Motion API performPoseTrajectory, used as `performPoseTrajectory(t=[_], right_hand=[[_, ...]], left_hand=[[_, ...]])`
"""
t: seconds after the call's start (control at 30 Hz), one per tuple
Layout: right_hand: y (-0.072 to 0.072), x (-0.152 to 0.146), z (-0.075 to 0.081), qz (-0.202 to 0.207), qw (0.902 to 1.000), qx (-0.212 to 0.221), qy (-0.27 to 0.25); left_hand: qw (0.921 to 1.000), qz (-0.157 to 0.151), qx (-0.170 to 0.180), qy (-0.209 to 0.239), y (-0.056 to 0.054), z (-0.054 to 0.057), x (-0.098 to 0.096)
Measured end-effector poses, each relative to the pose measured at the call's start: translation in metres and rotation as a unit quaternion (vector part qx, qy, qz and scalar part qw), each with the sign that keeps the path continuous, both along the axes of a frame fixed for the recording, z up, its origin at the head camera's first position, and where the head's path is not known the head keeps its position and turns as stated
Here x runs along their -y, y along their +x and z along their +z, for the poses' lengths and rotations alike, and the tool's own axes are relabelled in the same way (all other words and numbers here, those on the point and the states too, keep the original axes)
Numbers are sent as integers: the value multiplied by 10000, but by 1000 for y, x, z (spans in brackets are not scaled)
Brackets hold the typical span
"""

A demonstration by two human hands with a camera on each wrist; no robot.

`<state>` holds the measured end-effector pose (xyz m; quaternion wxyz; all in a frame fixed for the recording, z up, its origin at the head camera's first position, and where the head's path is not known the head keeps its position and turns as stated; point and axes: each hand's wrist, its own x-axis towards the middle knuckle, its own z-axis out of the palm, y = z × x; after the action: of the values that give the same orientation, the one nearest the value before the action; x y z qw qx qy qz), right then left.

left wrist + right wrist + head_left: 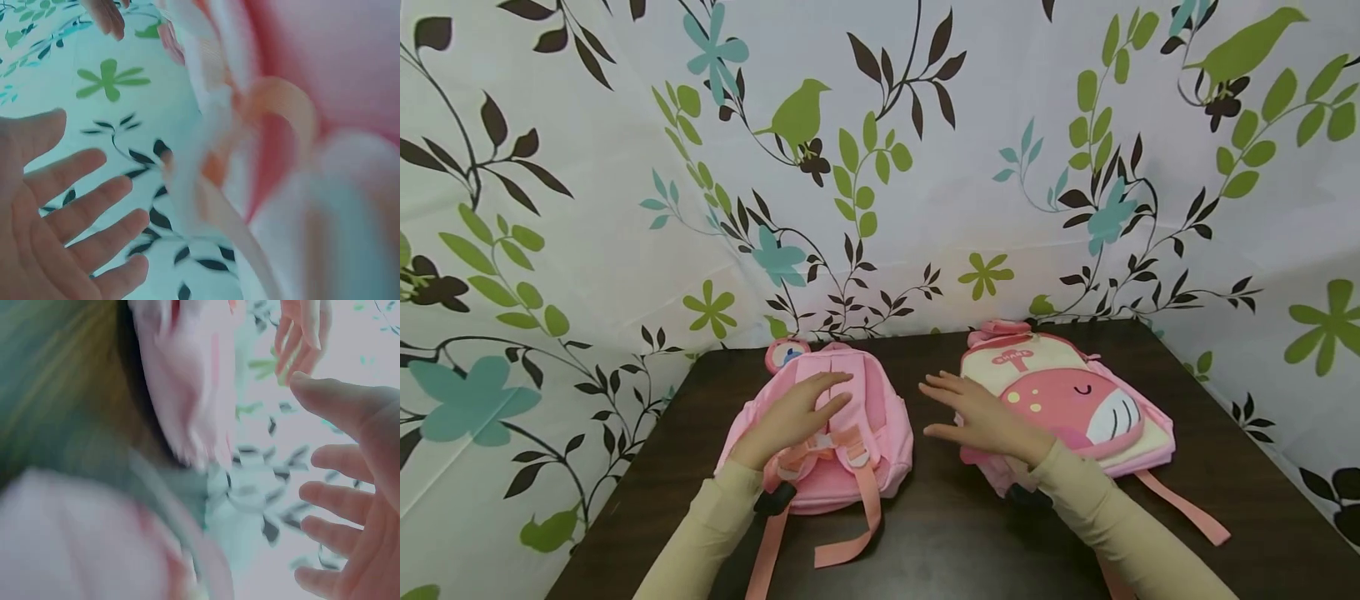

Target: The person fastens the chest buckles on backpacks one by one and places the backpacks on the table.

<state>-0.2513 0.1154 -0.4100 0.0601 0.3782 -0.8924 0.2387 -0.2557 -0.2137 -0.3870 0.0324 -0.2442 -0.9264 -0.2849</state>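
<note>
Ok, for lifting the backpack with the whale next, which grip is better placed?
Probably the right grip: in the head view it shows against the whale backpack, empty, while the left grip shows against the other backpack.

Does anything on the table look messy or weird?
A bit messy: loose strap ends sprawl across the table. The left backpack lies straps-up, while the right backpack shows its decorated front. I see no spills or damage.

Left bag (867,408) and right bag (1067,400) lie apart on table (940,533); cloth (880,275) behind both, straps (869,500) before left bag.
</note>
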Motion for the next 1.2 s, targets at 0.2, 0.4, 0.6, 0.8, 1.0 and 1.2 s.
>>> performPoseTrajectory(t=[0.2, 0.4, 0.6, 0.8, 1.0, 1.2], right_hand=[[11, -54, 13, -843, 9960, 309, -37], [23, -92, 18, -1274, 9915, 246, -128], [35, -111, 17, -1623, 9865, 224, -86], [45, -119, 2, -1551, 9876, 167, -172], [56, -119, -14, -1323, 9908, 42, -268], [66, -118, -29, -1081, 9940, -47, -141]], left_hand=[[9997, -100, -184, 108, -24, 11, -37], [9987, -92, -24, 505, -43, 12, -73], [9958, -70, 290, 866, -59, 7, -109], [9925, -9, 656, 1032, -72, -2, -145], [9910, 144, 929, 949, -79, -19, -173], [9901, 82, 1211, 707, -83, -36, -193]])
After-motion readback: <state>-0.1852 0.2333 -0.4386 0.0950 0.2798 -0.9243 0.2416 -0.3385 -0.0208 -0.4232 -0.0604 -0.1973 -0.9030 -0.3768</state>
